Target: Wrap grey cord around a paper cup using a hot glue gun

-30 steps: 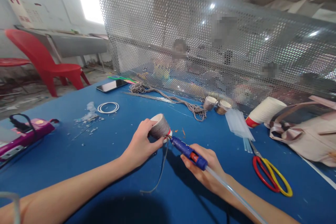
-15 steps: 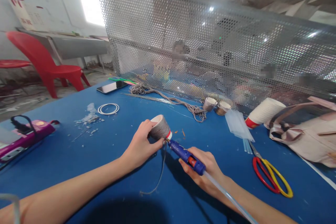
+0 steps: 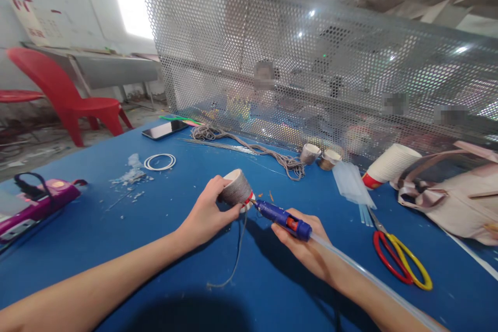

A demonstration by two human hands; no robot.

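At centre — left hand (image 3: pixel 207 213) around one cup (image 3: pixel 238 190), right hand (image 3: pixel 309 255) around one glue gun (image 3: pixel 275 212)

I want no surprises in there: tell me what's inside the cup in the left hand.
Inside the cup, pale inner wall shows near the rim; the left hand and the cup's tilted side cover the bottom.

Your cup (image 3: pixel 238 190) is grey with a red-and-white end, your glue gun (image 3: pixel 277 213) blue. On the right, the scissors (image 3: pixel 393 240) have one red handle, one yellow; far left, the chair (image 3: pixel 62 88) is plain red.
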